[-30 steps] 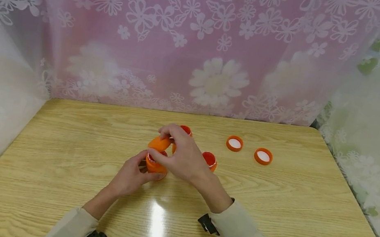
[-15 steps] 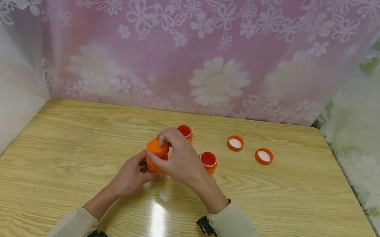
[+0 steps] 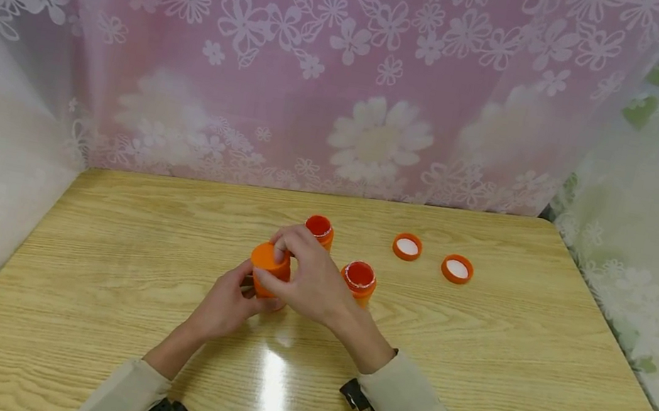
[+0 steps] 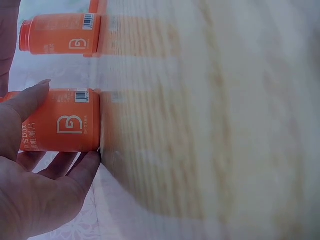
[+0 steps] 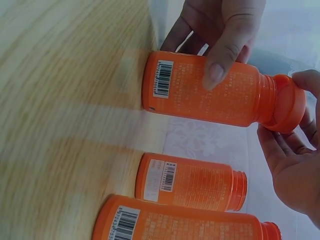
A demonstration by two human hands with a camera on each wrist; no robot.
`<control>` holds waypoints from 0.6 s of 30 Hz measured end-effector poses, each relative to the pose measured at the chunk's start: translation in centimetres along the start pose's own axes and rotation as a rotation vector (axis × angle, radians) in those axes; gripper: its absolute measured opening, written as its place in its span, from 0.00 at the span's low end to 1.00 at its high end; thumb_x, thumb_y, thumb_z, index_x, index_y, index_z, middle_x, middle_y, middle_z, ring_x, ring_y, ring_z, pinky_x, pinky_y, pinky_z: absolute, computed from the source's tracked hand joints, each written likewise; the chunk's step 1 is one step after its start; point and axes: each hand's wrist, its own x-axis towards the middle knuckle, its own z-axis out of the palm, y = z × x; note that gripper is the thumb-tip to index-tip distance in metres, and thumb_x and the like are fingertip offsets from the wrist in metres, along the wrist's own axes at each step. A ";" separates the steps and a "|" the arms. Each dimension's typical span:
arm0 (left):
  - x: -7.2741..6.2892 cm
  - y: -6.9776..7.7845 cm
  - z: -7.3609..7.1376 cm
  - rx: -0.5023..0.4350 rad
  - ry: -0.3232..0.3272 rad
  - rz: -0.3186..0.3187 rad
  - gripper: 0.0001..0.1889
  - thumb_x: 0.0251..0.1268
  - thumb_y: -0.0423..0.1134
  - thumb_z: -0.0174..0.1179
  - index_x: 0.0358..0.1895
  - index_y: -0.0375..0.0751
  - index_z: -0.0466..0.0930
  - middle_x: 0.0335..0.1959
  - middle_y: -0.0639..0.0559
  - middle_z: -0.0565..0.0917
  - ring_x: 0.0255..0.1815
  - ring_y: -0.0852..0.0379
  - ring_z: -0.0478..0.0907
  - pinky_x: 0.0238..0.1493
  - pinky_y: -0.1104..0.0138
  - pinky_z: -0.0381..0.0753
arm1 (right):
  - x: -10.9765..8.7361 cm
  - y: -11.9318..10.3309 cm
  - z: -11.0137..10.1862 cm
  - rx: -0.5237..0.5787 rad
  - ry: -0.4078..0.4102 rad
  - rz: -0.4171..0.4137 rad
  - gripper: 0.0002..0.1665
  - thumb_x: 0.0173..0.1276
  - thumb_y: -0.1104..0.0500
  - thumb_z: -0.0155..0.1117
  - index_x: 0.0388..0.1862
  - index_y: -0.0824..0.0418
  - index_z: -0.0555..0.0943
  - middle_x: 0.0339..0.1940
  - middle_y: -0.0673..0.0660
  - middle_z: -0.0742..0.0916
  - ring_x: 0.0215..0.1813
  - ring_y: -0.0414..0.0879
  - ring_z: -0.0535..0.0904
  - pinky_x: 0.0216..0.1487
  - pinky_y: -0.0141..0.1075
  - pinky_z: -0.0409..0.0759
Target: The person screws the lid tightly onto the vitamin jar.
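Note:
An orange pill bottle (image 5: 185, 97) stands upright on the table, its label and barcode facing the right wrist camera. My left hand (image 3: 228, 306) grips its body low down, with the thumb across the label side. Fingers and thumb of my right hand (image 3: 317, 281) pinch the orange screw lid (image 3: 267, 255) over the bottle's mouth. In the right wrist view the lid (image 5: 289, 107) covers the threaded neck at a slight tilt, with some thread still showing beneath it. Seen from the left wrist, the held bottle (image 4: 65, 120) has a white logo.
Two uncapped orange bottles stand close by: one bottle (image 3: 324, 239) behind my right hand, the other bottle (image 3: 359, 282) right beside its wrist. Farther right, one lid (image 3: 407, 247) and another lid (image 3: 457, 269) lie with white liners up on the wooden table (image 3: 507, 349).
The lid, earlier steeply tilted above the bottle's visible mouth, has come down over it and levelled out in my right hand. My left hand has kept its grip.

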 end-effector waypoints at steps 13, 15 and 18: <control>0.0 0.0 0.1 0.015 0.015 -0.022 0.27 0.58 0.35 0.68 0.62 0.42 0.70 0.54 0.46 0.77 0.53 0.48 0.75 0.56 0.56 0.75 | -0.4 0.2 0.1 -0.054 0.004 -0.058 0.14 0.61 0.56 0.69 0.31 0.55 0.70 0.50 0.49 0.76 0.52 0.40 0.72 0.50 0.29 0.76; 0.0 0.0 0.1 0.000 0.016 -0.027 0.28 0.58 0.35 0.68 0.62 0.42 0.70 0.54 0.45 0.76 0.54 0.48 0.74 0.57 0.55 0.74 | -0.5 0.3 0.0 -0.064 0.004 -0.067 0.13 0.60 0.56 0.70 0.33 0.55 0.71 0.50 0.49 0.76 0.52 0.41 0.72 0.51 0.30 0.76; 0.0 0.0 0.1 -0.010 0.018 -0.026 0.29 0.57 0.34 0.68 0.62 0.42 0.70 0.54 0.44 0.77 0.55 0.47 0.74 0.57 0.55 0.74 | -0.5 0.4 0.0 -0.074 0.001 -0.078 0.13 0.60 0.56 0.70 0.37 0.55 0.74 0.50 0.49 0.75 0.53 0.40 0.71 0.53 0.31 0.75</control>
